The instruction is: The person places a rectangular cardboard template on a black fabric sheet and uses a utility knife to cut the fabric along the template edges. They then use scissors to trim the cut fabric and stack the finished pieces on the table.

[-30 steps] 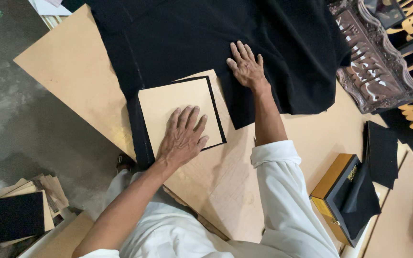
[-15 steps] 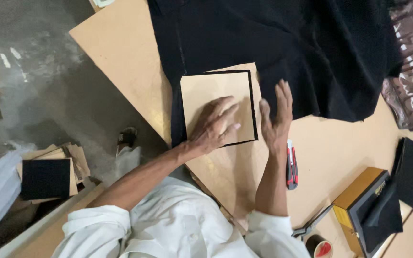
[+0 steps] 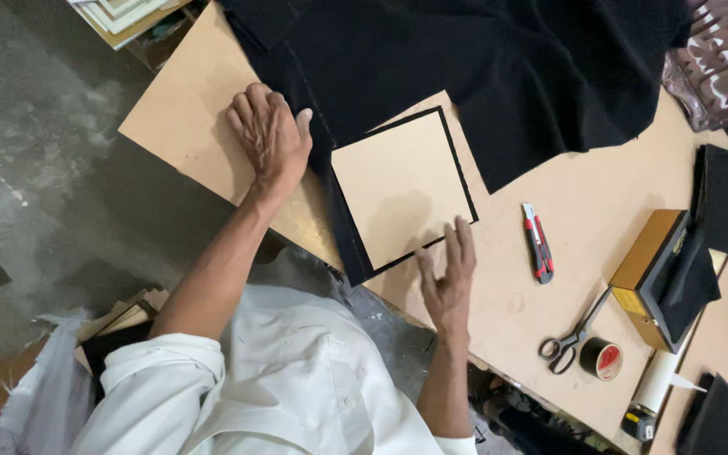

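Left hand [image 3: 270,135]: flat, palm down, fingers spread, grasping nothing; pressed on bare tabletop [image 3: 541,337] near its far-left corner, thumb tip touching edge of black fabric [image 3: 482,59].
Right hand [image 3: 448,274]: open, fingers extended and slightly parted, nothing gripped; fingertips [image 3: 452,234] at near-right corner of square board [image 3: 399,185], over its black border. Contact with board vs. hovering just above: cannot tell. Faint shadow on board just ahead of fingertips.

Square board: tan, lying flat at near edge of tabletop, rotated slightly relative to that edge. Narrow black margin visible on all four sides, widest along left side, where a strip of fabric runs down to table edge. Far side of board meets main mass of black fabric, which spreads rumpled across far half of tabletop.

Right of board, apart from it: utility knife [image 3: 537,243], red and grey, lying flat on bare wood. Nearer and further right: scissors [image 3: 573,333], black handles toward near edge, just beside roll of black tape [image 3: 600,359]. White tube [image 3: 655,383] beside tape. Gold-coloured box [image 3: 652,274] with dark cloth draped over it, near right edge. Black cut pieces [image 3: 722,198] at far right.

Sleeves white, left rolled above elbow. Grey concrete floor [image 3: 35,168] at left of tabletop.
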Motion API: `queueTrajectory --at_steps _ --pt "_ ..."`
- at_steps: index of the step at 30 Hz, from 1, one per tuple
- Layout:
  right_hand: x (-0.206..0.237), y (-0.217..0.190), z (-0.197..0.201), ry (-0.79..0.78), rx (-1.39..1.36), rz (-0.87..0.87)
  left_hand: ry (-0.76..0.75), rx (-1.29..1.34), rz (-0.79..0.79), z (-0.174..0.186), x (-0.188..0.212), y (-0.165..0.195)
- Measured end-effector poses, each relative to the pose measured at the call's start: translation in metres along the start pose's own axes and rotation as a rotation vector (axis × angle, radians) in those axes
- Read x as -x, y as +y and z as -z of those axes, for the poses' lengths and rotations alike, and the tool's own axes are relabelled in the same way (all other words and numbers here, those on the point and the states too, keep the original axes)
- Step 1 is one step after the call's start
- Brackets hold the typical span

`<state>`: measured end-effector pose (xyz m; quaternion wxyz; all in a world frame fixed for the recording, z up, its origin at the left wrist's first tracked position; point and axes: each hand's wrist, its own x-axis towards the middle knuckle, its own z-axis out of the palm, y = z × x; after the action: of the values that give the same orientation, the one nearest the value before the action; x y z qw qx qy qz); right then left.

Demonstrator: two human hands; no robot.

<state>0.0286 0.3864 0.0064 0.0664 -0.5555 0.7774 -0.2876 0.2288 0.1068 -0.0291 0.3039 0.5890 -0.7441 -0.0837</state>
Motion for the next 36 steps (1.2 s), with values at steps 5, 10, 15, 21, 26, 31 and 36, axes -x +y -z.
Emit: queueTrajectory --at_steps 5,10,15,21,26,31,36 --pt "-0.029 -0.031 -0.044 -0.235 0.31 -0.044 0.038 0.105 -0.035 0.004 -0.007 -0.009" --pt "-0.023 -0.039 -0.048 -0.215 0.282 -0.052 0.066 0.182 -0.047 0.019 -0.002 -0.025" --pt "-0.019 -0.037 -0.05 -0.208 0.296 -0.036 0.088 0.262 -0.058 0.028 0.0 -0.025" --pt "-0.014 -0.025 -0.058 -0.161 0.334 -0.007 0.082 0.394 -0.045 0.038 0.022 -0.025" --pt "-0.005 -0.017 -0.056 0.013 0.177 0.066 0.017 0.511 -0.032 0.045 0.06 -0.018" --pt "0.028 0.001 -0.025 0.214 0.077 0.165 -0.123 0.878 -0.013 0.06 0.103 -0.026" --pt "0.079 0.078 0.05 0.44 0.243 -0.186 -0.257 0.496 -0.211 0.08 0.154 -0.025"
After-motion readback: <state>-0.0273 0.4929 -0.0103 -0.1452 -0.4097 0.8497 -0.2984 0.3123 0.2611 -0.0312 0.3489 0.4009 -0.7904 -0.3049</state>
